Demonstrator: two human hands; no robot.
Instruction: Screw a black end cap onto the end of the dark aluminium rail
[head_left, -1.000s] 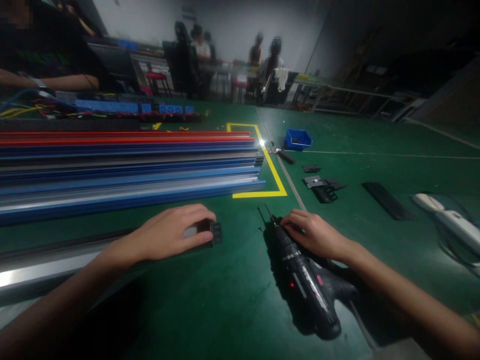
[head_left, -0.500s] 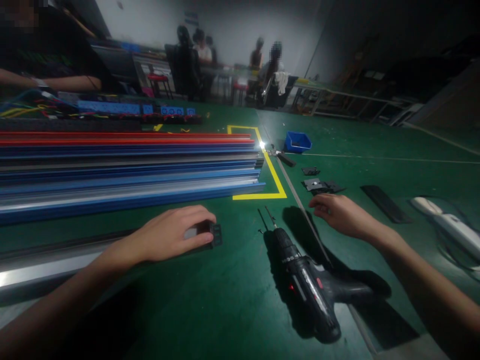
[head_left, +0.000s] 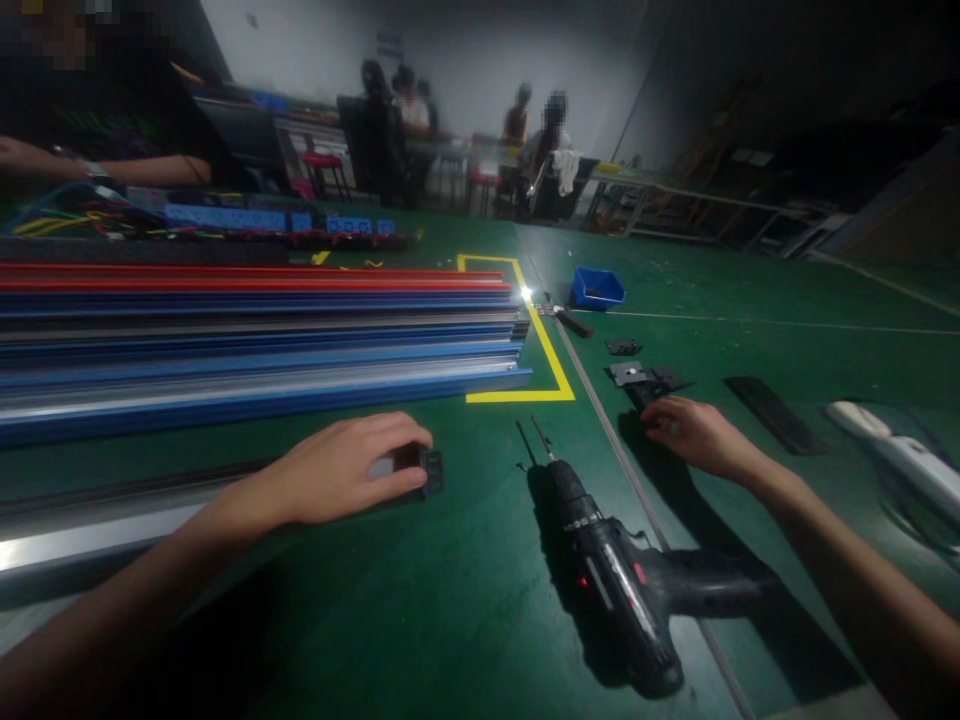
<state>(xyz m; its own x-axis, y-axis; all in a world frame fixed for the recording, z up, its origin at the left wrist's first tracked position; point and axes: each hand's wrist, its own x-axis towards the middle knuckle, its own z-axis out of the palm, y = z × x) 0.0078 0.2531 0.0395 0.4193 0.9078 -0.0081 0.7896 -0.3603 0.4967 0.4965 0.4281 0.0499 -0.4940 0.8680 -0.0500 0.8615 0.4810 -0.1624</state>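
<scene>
My left hand [head_left: 345,470] is wrapped round the end of a long silver rail [head_left: 90,535] lying on the green table, its fingers pressing a black end cap [head_left: 429,470]. My right hand [head_left: 694,432] reaches out to the right and rests palm down beside a small pile of flat black parts [head_left: 645,377]; its fingertips touch the nearest one. Whether it grips a part is hidden. A black cordless drill [head_left: 619,575] lies on its side between my two arms, bit pointing away from me.
Long red, blue and silver rails [head_left: 255,335] are stacked at the left, ending at a yellow tape outline [head_left: 551,365]. A blue bin [head_left: 596,288], a black strip [head_left: 772,413] and a white tool [head_left: 892,450] lie to the right. A person's arm [head_left: 112,170] rests at the far left; others sit behind.
My right hand let go of the drill and moved right and away to the black parts. The drill stays where it lay. My left hand has not moved.
</scene>
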